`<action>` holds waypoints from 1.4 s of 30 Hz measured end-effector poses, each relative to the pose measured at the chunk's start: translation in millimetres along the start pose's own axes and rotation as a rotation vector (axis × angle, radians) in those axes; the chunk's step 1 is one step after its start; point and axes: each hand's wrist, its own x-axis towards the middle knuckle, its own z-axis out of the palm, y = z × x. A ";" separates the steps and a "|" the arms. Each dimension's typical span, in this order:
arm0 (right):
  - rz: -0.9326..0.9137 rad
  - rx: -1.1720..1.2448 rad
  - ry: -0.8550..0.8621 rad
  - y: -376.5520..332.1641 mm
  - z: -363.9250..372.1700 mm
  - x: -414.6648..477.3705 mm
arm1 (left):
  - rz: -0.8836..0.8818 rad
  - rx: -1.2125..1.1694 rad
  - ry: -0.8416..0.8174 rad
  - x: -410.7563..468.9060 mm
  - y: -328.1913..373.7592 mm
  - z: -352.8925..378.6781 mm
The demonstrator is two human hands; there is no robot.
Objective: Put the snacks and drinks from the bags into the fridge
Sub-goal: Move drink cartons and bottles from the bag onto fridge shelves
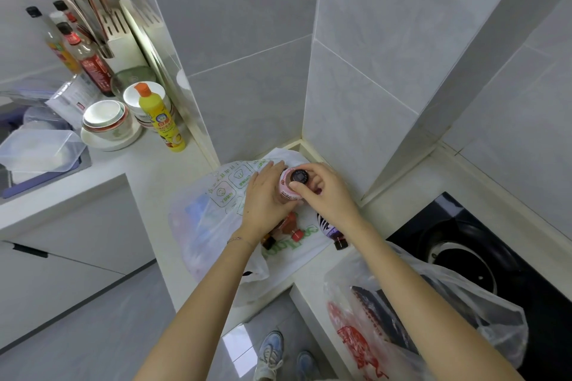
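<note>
Fetching step, by the look of it: gripping one pink-labelled bottle (289, 187) in both hands, upright, just above the white bag (201, 226) on the counter (154, 170). Left hand (266, 198) curled round its side from nine o'clock; right hand (325, 192) pinching just below the dark cap from three o'clock, thumb on the label. Lying on the bag at six o'clock of that bottle: a red-capped bottle (292, 227) and, toward five o'clock, a purple-labelled bottle (332, 232) (a third, brown-capped, half hidden by the wrist). Clear bag (448, 303), contents unclear, at five o'clock beside the stove (464, 241). No fridge in view. Next, probably: lift clear of the bag, free one hand for the door, carry upright, turn away from the counter.
</note>
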 end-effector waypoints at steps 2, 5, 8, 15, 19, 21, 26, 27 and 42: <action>-0.022 0.013 -0.007 -2.0 -2.1 0.7 | -0.015 -0.145 0.000 -5.2 10.9 -8.1; -0.012 0.108 -0.083 -6.5 -4.3 -0.1 | -0.039 -0.378 0.024 -17.8 37.7 -23.2; 0.016 0.269 -0.189 -10.7 -4.5 -3.4 | -0.096 -0.526 0.071 -28.2 53.5 -37.3; 0.126 0.292 -0.224 3.6 6.7 -14.6 | -0.170 -0.595 0.236 -47.3 55.0 -83.8; 0.189 0.131 -0.126 23.4 9.8 -16.4 | -0.159 -0.574 0.311 -57.0 50.3 -111.0; 0.198 0.095 -0.099 29.8 10.4 -15.5 | -0.172 -0.579 0.355 -62.6 46.7 -119.3; 0.227 0.088 -0.142 36.2 20.0 -12.6 | -0.251 -0.544 0.457 -78.1 19.9 -126.9; 0.225 0.090 -0.158 36.8 23.9 -11.7 | -0.275 -0.526 0.464 -81.3 13.2 -126.7; 0.047 -0.111 -0.231 30.4 74.3 -8.1 | -0.466 -0.429 0.392 -115.5 -34.1 -106.3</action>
